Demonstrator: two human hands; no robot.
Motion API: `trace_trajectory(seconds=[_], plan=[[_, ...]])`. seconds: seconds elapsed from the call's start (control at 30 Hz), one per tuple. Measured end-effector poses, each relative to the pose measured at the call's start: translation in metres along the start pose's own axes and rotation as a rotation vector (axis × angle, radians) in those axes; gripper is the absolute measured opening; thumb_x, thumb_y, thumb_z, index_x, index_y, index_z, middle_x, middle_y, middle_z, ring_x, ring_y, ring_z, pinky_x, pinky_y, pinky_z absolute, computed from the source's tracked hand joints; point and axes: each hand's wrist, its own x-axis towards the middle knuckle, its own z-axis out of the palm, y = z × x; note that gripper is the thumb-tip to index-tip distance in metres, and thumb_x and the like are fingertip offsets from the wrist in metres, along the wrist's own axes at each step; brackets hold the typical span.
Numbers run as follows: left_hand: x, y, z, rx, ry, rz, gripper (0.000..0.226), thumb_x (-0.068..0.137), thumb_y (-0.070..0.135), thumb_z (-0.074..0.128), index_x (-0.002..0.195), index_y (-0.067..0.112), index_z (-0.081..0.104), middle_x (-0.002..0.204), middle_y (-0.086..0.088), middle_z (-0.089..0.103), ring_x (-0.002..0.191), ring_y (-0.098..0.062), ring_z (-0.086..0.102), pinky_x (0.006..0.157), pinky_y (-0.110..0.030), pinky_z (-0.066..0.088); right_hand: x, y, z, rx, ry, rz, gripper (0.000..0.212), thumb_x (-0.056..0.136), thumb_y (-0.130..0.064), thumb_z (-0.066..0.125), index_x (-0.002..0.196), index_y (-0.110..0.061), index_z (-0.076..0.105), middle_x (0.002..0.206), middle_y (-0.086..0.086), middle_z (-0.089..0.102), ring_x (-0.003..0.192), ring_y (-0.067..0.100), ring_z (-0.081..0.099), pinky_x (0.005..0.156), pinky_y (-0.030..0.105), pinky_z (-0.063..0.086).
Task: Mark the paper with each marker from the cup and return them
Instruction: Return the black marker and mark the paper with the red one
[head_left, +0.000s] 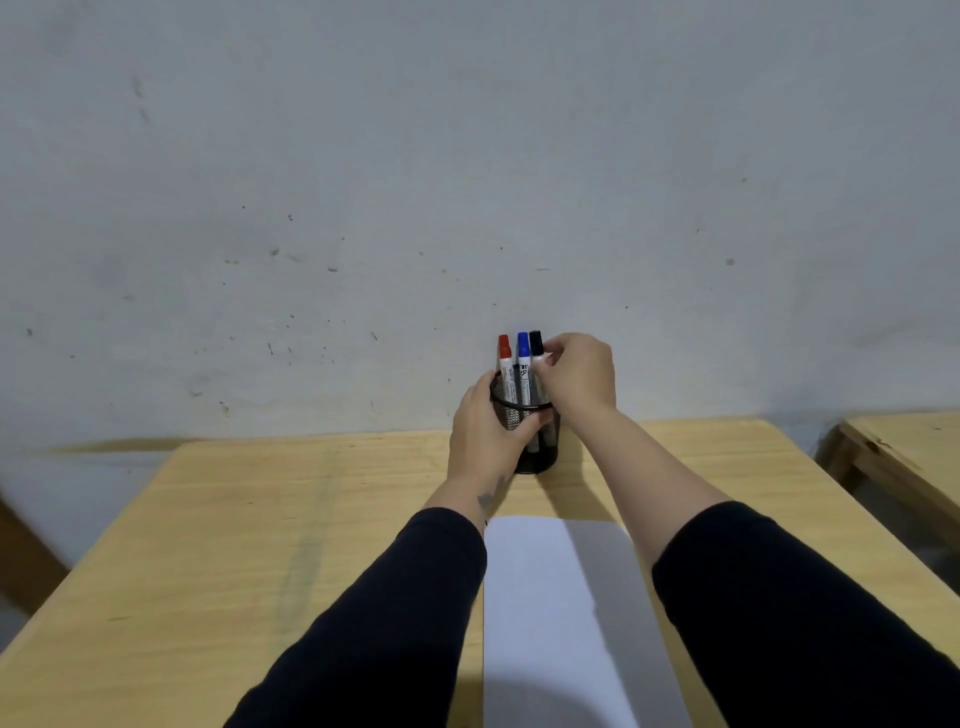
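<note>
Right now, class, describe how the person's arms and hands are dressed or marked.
Both arms wear long black sleeves pushed back from the wrists. The left hand and right hand are bare, without gloves or visible rings. A small dark tattoo marks the left wrist.

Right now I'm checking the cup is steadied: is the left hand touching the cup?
Touching. The head view shows the left hand wrapped around the cup, its thumb lying across the mesh near the rim, no gap.

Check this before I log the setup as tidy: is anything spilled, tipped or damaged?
Nothing stands out. The cup stands upright with three capped markers inside, the paper lies flat and unmarked on the table, and both hands are at the cup.
</note>
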Motion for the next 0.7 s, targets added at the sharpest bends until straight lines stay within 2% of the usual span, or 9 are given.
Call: trace_trajectory(seconds=[0.1,0.17,0.27,0.33,0.4,0.5,0.6,0.63,0.7], plan=[[0.001,-0.005,0.001,-0.02,-0.005,-0.011,0.068,0.065,0.042,0.078,0.125,0.026,0.051,0.113,0.005,0.063,0.102,-0.013,0.063,0.089,-0.039,0.055,0.0,-0.001,0.001,-0.01,0.046,-0.012,0.031,0.083,-0.007,0.062,0.114,-0.008,0.065,0.105,0.012,0.07,0.097,0.027,0.066,0.082,0.032,0.052],[0.001,-0.004,0.001,-0.028,-0.003,-0.037,0.07,0.064,0.042,0.079,0.126,0.024,0.051,0.115,0.004,0.063,0.104,-0.014,0.062,0.09,-0.039,0.055,-0.001,-0.005,-0.001,0.03,0.067,-0.038,0.024,0.082,-0.005,0.063,0.106,-0.009,0.067,0.099,0.01,0.07,0.092,0.025,0.066,0.08,0.032,0.052],[0.001,-0.003,0.002,-0.04,-0.006,-0.05,0.071,0.066,0.041,0.08,0.127,0.022,0.05,0.117,0.002,0.062,0.107,-0.017,0.061,0.091,-0.039,0.053,-0.005,-0.016,0.002,0.029,-0.029,-0.088,0.012,0.08,-0.008,0.068,0.09,-0.009,0.074,0.093,0.009,0.073,0.087,0.024,0.068,0.077,0.03,0.053],[0.002,-0.004,0.002,-0.047,-0.007,-0.066,0.07,0.069,0.035,0.079,0.131,0.021,0.048,0.12,0.001,0.061,0.11,-0.018,0.06,0.093,-0.039,0.052,-0.007,-0.019,0.009,-0.069,-0.101,-0.097,0.013,0.082,-0.014,0.069,0.09,-0.007,0.075,0.093,0.01,0.074,0.086,0.025,0.069,0.077,0.032,0.054],[0.001,-0.004,0.002,-0.056,-0.009,-0.091,0.06,0.074,0.021,0.076,0.128,0.021,0.049,0.118,0.001,0.062,0.108,-0.018,0.06,0.091,-0.037,0.053,-0.009,-0.017,0.018,-0.179,-0.122,-0.082,0.014,0.085,-0.015,0.066,0.09,-0.005,0.074,0.091,0.011,0.073,0.079,0.025,0.067,0.065,0.03,0.053],[0.0,0.001,0.0,-0.178,-0.016,-0.141,0.041,0.085,0.004,0.06,0.122,0.022,0.053,0.117,-0.003,0.061,0.102,-0.017,0.061,0.079,-0.03,0.057,-0.011,-0.015,0.031,-0.264,-0.115,-0.045,0.01,0.086,-0.011,0.062,0.087,-0.004,0.07,0.09,0.013,0.07,0.069,0.023,0.059,0.047,0.023,0.035],[0.003,0.003,-0.004,-0.202,-0.018,-0.137,0.036,0.092,0.0,0.049,0.121,0.02,0.054,0.117,-0.005,0.06,0.091,-0.009,0.06,0.055,-0.009,0.05,-0.01,-0.018,0.034,-0.225,-0.093,-0.013,0.014,0.087,-0.009,0.06,0.095,-0.005,0.07,0.094,0.014,0.07,0.079,0.027,0.065,0.057,0.026,0.04],[0.004,0.003,-0.003,-0.232,-0.02,-0.146,0.039,0.09,-0.001,0.052,0.124,0.018,0.053,0.118,-0.005,0.061,0.091,-0.009,0.06,0.055,-0.009,0.051,-0.01,-0.018,0.032,-0.21,-0.085,-0.011,0.015,0.086,-0.01,0.06,0.095,-0.005,0.071,0.095,0.013,0.07,0.081,0.028,0.066,0.059,0.027,0.043],[0.004,0.001,-0.002,-0.199,-0.022,-0.135,0.05,0.082,0.004,0.065,0.127,0.019,0.05,0.118,-0.003,0.061,0.098,-0.013,0.062,0.074,-0.022,0.057,-0.011,-0.021,0.027,-0.171,-0.071,-0.033,0.015,0.086,-0.012,0.061,0.091,-0.004,0.072,0.09,0.012,0.07,0.079,0.027,0.065,0.061,0.027,0.044]])
